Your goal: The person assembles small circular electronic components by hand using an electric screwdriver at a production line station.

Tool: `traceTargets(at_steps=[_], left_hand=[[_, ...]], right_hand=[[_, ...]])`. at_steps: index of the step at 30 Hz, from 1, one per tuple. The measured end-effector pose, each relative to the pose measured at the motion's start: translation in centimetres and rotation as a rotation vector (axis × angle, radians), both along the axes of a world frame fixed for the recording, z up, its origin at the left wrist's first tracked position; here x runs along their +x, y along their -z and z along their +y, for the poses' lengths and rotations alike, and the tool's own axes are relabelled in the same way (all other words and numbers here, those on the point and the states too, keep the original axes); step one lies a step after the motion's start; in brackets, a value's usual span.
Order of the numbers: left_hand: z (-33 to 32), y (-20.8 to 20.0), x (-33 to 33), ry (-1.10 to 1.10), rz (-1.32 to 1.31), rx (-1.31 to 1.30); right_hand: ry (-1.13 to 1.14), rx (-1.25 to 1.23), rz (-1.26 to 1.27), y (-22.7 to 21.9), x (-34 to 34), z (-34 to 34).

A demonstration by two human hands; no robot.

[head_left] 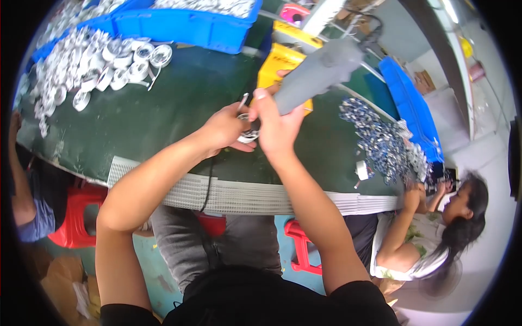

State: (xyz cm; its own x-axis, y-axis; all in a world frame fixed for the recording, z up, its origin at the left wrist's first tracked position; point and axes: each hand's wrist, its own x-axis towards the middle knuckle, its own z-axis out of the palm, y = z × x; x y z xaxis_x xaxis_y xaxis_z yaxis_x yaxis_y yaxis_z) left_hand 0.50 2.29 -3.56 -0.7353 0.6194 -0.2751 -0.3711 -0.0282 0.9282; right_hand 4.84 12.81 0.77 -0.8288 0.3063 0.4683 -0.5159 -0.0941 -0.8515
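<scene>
My right hand (pixel 280 127) is wrapped round the lower end of a thick grey electric screwdriver (pixel 321 73), its body slanting up to the right and a dark cord at its far end. Just left of it, my left hand (pixel 227 127) grips a small round white plastic part (pixel 249 136) with a dark inside. The tool's lower end meets this part, though fingers hide the exact contact. Behind the tool stands a yellow box (pixel 279 64), partly covered by it and by my right hand.
A heap of round white parts (pixel 103 65) lies at the far left, before a blue bin (pixel 185 30). Small blue-and-silver parts (pixel 375 141) are piled at right, near another blue bin (pixel 413 108). A white mesh strip (pixel 244 196) lines the near edge. People sit on both sides.
</scene>
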Motion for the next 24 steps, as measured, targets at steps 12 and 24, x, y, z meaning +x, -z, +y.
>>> traceTargets(at_steps=[12,24], left_hand=[[-11.2,-3.4,-7.1,-0.714,1.155,-1.063],[-1.8,-3.0,2.2,0.495,0.219,0.19]], right_hand=[[0.863,1.251,-0.538,0.1,15.8,21.3],[0.447,0.896,-0.042,0.2,13.3,8.2]])
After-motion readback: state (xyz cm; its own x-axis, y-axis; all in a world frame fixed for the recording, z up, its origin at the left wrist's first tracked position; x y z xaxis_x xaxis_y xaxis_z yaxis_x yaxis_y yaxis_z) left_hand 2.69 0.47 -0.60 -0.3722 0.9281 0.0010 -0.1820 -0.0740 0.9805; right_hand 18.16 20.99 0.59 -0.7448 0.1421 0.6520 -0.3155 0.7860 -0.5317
